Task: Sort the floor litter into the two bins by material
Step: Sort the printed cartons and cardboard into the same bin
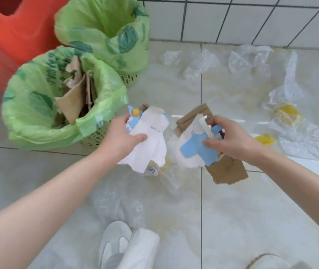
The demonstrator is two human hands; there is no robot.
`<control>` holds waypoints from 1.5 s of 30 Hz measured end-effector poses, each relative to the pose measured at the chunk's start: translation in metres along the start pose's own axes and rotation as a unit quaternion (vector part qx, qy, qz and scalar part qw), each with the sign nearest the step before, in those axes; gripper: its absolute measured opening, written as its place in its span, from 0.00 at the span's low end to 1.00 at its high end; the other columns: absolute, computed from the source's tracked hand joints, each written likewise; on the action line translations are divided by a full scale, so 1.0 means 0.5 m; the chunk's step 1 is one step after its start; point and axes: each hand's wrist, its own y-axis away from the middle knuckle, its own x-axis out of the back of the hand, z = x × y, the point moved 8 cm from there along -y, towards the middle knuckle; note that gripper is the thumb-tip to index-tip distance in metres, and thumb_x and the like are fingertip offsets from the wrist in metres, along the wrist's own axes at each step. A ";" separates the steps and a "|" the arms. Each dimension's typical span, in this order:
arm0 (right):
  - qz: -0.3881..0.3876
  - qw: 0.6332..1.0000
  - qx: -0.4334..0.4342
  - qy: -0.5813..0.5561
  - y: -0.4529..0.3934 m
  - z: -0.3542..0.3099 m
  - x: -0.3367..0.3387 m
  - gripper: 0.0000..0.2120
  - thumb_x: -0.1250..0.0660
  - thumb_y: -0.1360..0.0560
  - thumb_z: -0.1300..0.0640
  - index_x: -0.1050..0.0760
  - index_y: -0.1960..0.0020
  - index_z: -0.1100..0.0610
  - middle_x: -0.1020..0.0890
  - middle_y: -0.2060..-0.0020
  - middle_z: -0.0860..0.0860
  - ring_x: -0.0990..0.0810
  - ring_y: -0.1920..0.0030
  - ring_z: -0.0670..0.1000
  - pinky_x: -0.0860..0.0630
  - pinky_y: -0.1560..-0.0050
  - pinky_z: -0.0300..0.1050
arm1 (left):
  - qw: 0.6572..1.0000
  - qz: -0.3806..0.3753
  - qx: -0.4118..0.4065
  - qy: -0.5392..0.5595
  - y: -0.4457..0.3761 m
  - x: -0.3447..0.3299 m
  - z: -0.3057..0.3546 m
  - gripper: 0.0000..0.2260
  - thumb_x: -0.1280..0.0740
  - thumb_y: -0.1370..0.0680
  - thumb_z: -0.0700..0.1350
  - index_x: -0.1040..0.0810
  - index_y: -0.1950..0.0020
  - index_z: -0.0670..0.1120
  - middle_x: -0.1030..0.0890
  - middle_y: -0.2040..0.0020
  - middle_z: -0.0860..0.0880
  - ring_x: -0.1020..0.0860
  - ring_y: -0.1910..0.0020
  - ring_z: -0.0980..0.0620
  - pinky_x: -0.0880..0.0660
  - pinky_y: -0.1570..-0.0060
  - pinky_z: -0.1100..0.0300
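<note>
My left hand grips a bundle of white and blue paper scraps just right of the near bin. That bin has a green liner and holds brown cardboard pieces. My right hand grips another bundle of blue paper and white paper with brown cardboard hanging below it. The far bin, also lined in green, stands behind the near one, and nothing shows inside it. Clear plastic bags lie along the wall.
A red plastic stool stands at the back left beside the bins. Clear plastic sheets with yellow pieces cover the floor on the right. A tiled wall closes the back. My slipper is at the bottom centre.
</note>
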 end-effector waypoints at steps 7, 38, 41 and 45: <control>-0.078 0.996 -0.007 0.047 0.050 0.002 -0.076 0.11 0.30 0.30 0.59 0.28 0.51 0.50 0.22 0.55 0.52 0.24 0.62 0.53 0.23 0.62 0.53 | 0.989 -0.104 0.048 -0.089 0.135 -0.043 -0.186 0.16 0.27 0.31 0.37 0.26 0.59 0.58 0.19 0.60 0.58 0.20 0.61 0.56 0.27 0.64 0.68; -0.001 0.997 0.013 0.075 0.006 0.062 -0.161 0.11 0.32 0.29 0.61 0.29 0.49 0.52 0.26 0.53 0.51 0.27 0.58 0.51 0.30 0.62 0.40 | 0.959 -0.203 -0.033 -0.196 0.128 -0.168 -0.183 0.14 0.33 0.29 0.37 0.34 0.66 0.53 0.32 0.69 0.54 0.32 0.70 0.60 0.36 0.69 0.68; -0.004 0.989 0.040 0.144 0.002 0.058 -0.178 0.13 0.35 0.27 0.61 0.29 0.43 0.54 0.27 0.48 0.52 0.24 0.53 0.56 0.25 0.54 0.49 | 0.967 -0.201 -0.045 -0.149 0.132 -0.156 -0.157 0.06 0.32 0.30 0.38 0.28 0.61 0.46 0.29 0.68 0.53 0.34 0.69 0.58 0.36 0.67 0.64; 0.027 0.983 0.042 0.177 -0.003 0.062 -0.159 0.14 0.36 0.27 0.63 0.30 0.42 0.55 0.28 0.48 0.53 0.23 0.56 0.59 0.23 0.56 0.53 | 0.978 -0.189 -0.053 -0.070 0.132 -0.123 -0.103 0.06 0.29 0.31 0.38 0.23 0.60 0.47 0.24 0.65 0.50 0.30 0.67 0.60 0.28 0.63 0.59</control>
